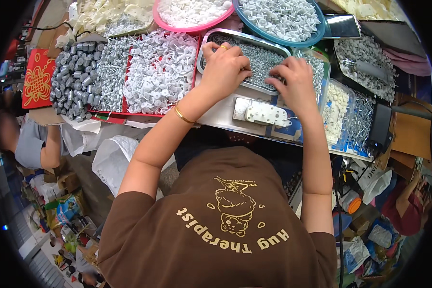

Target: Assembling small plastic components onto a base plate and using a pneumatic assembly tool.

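My left hand (pixel 228 66) is bent over the left side of a metal tray (pixel 260 88), with a ring on one finger. Its thumb and forefinger come together above the small silver metal parts (pixel 258 60) filling the tray. At the tray's right side is my right hand (pixel 295 79), its fingers curled and its thumb and forefinger close to each other. Whatever either hand pinches is too small to make out. Just below the tray, a white perforated block fixture (pixel 266 114) lies on the bench, between my forearms.
Left are red boxes of white-headed pins (pixel 158 72), small metal pieces (pixel 111 72) and grey cylinders (pixel 77 74). Behind stand a pink basin (pixel 193 28) and a blue basin (pixel 284 42). Right are containers of cream pieces (pixel 335 113) and metal pins (pixel 361 122). Other people sit nearby.
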A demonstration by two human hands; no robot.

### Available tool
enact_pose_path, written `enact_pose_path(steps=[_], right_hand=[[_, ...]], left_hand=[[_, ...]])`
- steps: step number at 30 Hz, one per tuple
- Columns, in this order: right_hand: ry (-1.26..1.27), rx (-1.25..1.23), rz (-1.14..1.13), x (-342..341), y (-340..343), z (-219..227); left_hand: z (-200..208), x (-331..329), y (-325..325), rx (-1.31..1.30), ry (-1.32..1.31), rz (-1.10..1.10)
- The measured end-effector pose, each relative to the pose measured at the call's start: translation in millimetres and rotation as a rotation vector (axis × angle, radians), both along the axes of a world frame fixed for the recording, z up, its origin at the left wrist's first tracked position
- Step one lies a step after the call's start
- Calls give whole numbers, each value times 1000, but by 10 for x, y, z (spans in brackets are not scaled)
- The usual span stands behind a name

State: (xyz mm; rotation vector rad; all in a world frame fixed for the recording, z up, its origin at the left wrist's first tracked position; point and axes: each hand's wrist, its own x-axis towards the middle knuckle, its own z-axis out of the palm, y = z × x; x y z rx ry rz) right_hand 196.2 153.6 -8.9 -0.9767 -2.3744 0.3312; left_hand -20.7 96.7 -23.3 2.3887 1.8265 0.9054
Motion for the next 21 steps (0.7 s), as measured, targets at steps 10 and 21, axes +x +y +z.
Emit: enact_pose_path(steps=[10, 21], right_hand=[[129, -276, -18, -13, -28, 208], [-79, -388, -135, 372, -815, 575]], left_hand=[[26, -97, -30, -72, -126, 78], [314, 577, -672, 14, -221, -321]])
